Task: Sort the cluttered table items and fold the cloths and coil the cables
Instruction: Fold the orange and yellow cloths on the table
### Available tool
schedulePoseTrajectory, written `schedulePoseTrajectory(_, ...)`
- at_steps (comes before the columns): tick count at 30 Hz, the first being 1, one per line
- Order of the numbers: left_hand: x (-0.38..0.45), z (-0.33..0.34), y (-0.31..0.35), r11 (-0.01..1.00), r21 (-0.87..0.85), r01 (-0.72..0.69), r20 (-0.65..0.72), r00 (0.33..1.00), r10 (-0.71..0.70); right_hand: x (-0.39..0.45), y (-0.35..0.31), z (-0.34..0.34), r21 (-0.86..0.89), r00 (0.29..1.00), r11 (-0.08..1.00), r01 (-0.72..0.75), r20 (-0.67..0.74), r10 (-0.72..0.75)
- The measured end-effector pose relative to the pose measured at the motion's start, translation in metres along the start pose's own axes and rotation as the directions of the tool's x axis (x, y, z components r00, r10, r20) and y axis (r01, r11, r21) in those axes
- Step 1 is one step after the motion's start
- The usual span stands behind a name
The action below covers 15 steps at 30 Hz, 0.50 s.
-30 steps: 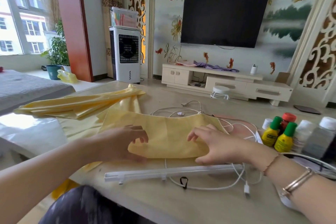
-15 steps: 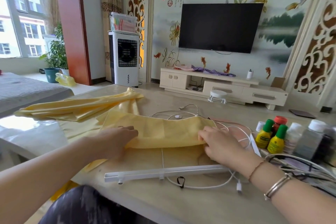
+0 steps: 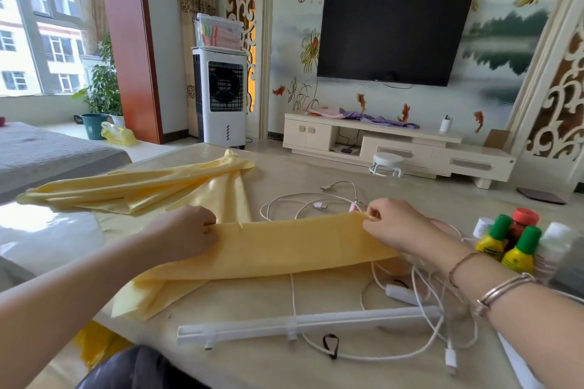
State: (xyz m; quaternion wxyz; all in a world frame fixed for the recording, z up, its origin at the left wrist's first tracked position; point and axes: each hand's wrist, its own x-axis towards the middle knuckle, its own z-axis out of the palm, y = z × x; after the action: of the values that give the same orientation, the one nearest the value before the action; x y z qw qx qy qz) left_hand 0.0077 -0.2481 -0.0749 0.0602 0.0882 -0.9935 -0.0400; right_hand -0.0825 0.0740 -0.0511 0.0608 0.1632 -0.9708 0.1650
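Both hands pinch the far edge of the yellow cloth point(image 3: 284, 249) at the centre of the frame: the left hand point(image 3: 186, 237) curls its fingers over the left corner, and the right hand point(image 3: 401, 227) nips the right corner between thumb and fingertips. Between them the fabric stretches taut, its near fold resting on the table point(image 3: 252, 363) and a loose tail trailing toward the lower left.

It looks thin, light and limp, likely a little slick, so it should crease easily but slide unless held at the corners or edges.

White cables point(image 3: 316, 199) lie tangled beyond the cloth and run beneath it toward the lower right, where a plug point(image 3: 450, 360) sits; dragging the cloth could snag them. A white plastic rail point(image 3: 300, 324) lies just in front. Green-capped yellow bottles point(image 3: 518, 249) crowd the right edge, near the right wrist. A second yellow cloth point(image 3: 136, 189) is bunched at the left.
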Motion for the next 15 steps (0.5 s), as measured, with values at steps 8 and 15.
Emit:
schedulePoseTrajectory(8, 0.026, 0.012, 0.001, 0.984, 0.061, 0.167, -0.094, 0.982, -0.161, 0.053, 0.005, 0.028, -0.177, 0.989, 0.974, -0.144, -0.040, 0.140)
schedulePoseTrajectory(15, 0.030, 0.028, 0.004, 0.990, 0.088, 0.108, -0.184, 0.979, -0.091, 0.057, 0.022, 0.046, -0.122, 0.979, 0.976, -0.179, -0.126, 0.163)
